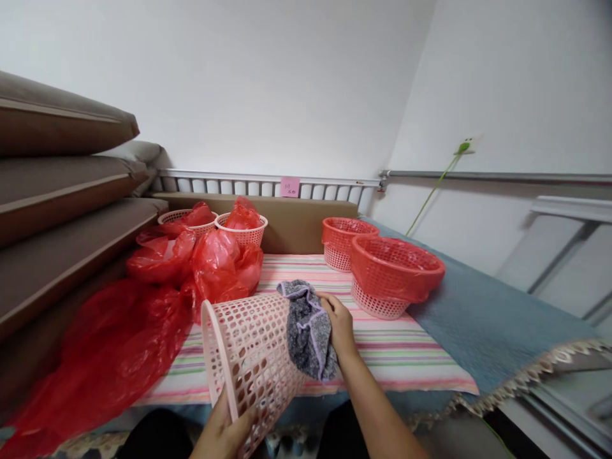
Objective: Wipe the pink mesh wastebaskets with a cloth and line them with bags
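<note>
A pink perforated basket [253, 347] is tilted on its side above the front of the striped cloth, its open rim facing left. My left hand [229, 421] grips it at the lower rim, fingers closed round the edge. In my right hand [337, 322] is a grey cloth with lilac edging [308, 331], pressed against the basket's base end. To the right, two upright pink baskets are lined with red bags, a nearer one [380, 303] and a farther one [337, 255]. Crumpled red bags [222, 264] lie to the left of the held basket.
Two more baskets, one at the back [248, 237] and one beside it [167, 218], hold red plastic. Brown cushions [62, 185] are stacked at left. A radiator [215, 185] with a pink note [289, 187] stands behind. The blue cover [488, 319] extends right.
</note>
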A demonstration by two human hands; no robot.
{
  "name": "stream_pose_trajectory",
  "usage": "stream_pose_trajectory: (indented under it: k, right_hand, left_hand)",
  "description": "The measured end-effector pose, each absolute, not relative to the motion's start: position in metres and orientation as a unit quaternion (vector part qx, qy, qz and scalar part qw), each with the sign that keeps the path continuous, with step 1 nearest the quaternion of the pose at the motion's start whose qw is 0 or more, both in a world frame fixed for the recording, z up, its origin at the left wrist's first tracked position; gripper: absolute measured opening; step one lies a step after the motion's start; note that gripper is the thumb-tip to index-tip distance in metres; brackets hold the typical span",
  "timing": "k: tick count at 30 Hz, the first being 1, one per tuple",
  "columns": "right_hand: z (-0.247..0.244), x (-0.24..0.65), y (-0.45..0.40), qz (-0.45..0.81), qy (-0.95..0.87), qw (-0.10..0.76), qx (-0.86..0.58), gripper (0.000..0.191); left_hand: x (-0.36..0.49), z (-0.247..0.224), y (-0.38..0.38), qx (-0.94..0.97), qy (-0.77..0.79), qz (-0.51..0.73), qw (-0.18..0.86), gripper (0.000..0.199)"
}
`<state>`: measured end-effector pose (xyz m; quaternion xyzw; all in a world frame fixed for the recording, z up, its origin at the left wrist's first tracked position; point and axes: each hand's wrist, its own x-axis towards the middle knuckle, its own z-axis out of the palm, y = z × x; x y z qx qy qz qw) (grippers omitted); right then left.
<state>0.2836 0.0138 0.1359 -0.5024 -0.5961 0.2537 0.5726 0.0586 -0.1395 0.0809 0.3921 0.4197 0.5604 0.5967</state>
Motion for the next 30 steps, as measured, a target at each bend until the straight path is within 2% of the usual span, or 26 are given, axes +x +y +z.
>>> stream_pose_trajectory:
  k: [3,7,9,13,16,20,22,25,30]
  right_hand:
    - [0.127,0.283,0.013,0.309,-0.579,0.55,-0.517,0.045]
    - [0.11,0.281,0.004,0.256,-0.587,0.504,-0.579,0.063]
    - [0.106,0.284,-0.004,0.258,-0.567,0.513,-0.59,0.065]
    - [0.113,0.315,-0.017,0.398,-0.479,0.56,-0.546,0.047]
    - [0.119,0.353,-0.022,0.492,-0.412,0.592,-0.487,0.048]
    - [0.121,0.391,-0.026,0.427,-0.408,0.59,-0.55,0.034]
    - [0.129,0.398,-0.029,0.438,-0.396,0.592,-0.548,0.028]
    - [0.156,0.388,-0.032,0.506,-0.354,0.622,-0.482,0.027]
    - [0.241,0.331,-0.012,0.507,-0.301,0.718,-0.371,0.014]
  left_hand:
    - [0.057,0.078,-0.14,0.408,0.429,0.558,0.581,0.062]
    - [0.056,0.082,-0.142,0.43,0.424,0.541,0.585,0.053]
    - [0.057,0.084,-0.144,0.427,0.42,0.543,0.589,0.051]
    - [0.057,0.085,-0.145,0.401,0.429,0.549,0.595,0.051]
    - [0.058,0.086,-0.143,0.394,0.431,0.556,0.591,0.053]
    - [0.061,0.087,-0.142,0.393,0.429,0.566,0.584,0.067]
    - [0.062,0.086,-0.142,0.381,0.423,0.573,0.589,0.078]
    - [0.062,0.086,-0.142,0.383,0.421,0.563,0.599,0.087]
    - [0.061,0.09,-0.145,0.386,0.44,0.556,0.591,0.081]
